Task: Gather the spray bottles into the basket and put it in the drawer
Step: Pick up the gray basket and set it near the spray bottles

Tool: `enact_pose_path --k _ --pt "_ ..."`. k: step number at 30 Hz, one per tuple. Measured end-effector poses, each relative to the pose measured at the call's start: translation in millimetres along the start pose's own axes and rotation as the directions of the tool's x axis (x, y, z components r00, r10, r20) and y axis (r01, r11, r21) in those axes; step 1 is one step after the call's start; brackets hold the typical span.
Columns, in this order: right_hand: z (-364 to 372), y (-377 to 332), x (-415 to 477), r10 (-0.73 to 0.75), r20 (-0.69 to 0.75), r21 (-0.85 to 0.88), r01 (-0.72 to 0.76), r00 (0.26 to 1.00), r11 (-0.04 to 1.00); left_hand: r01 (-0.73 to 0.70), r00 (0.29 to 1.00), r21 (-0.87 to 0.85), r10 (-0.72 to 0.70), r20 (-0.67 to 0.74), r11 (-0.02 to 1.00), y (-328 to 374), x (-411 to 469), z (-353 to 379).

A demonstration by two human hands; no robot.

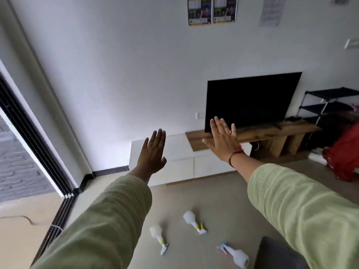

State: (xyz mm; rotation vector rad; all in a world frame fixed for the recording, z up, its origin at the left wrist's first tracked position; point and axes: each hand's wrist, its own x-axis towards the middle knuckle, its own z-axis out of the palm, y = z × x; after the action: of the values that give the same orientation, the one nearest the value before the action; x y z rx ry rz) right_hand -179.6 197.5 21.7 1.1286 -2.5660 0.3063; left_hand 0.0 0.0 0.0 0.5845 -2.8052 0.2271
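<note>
Three white spray bottles lie on the floor below my arms: one at the left (157, 236), one in the middle (193, 222) and one at the right (235, 255) with a pink and blue nozzle. My left hand (152, 155) and my right hand (223, 141) are both held up flat in front of me, fingers straight, holding nothing, far above the bottles. Beyond the hands stands a low white cabinet (180, 166) with closed drawer fronts. A dark grey thing (275, 253) at the bottom right is partly hidden by my right sleeve; I cannot tell what it is.
A black TV (250, 100) stands on a wooden shelf (272, 133) over the cabinet. A black rack (328, 103) and a red cloth heap (345, 154) are at the right. A sliding glass door frame (38, 152) runs along the left.
</note>
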Motion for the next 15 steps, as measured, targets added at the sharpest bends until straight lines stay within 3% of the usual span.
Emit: enact_pose_path --k 15 --pt "56 49 -97 0.285 0.221 -0.147 -0.257 0.933 0.955 -0.187 0.944 -0.159 0.221 0.243 0.970 53 -13 89"
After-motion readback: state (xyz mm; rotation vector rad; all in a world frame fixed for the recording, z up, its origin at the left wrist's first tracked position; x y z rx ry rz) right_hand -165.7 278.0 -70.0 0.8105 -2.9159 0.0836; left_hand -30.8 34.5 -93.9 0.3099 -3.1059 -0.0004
